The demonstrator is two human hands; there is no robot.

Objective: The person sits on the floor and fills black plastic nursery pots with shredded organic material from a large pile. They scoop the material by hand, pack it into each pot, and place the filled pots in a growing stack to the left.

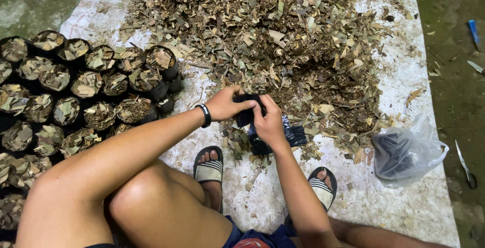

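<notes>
Head view, both hands' fingers point(241, 102) pinching an empty black bag point(248, 114), leaf-filled bags point(96, 86) left.

I see lots of small black bags point(76, 96) at nine o'clock. They stand close together in rows, and each is round on top and full of dry leaf bits. My left hand point(225, 104) and right hand point(268, 121) pinch one small black bag point(247, 111) between them, in the middle. More flat black bags point(293, 136) lie just under my hands, at about five o'clock from them. At four o'clock sits a clear plastic bag point(406, 152), crinkly and see-through, with dark things inside. No labels, signs or screens.
</notes>
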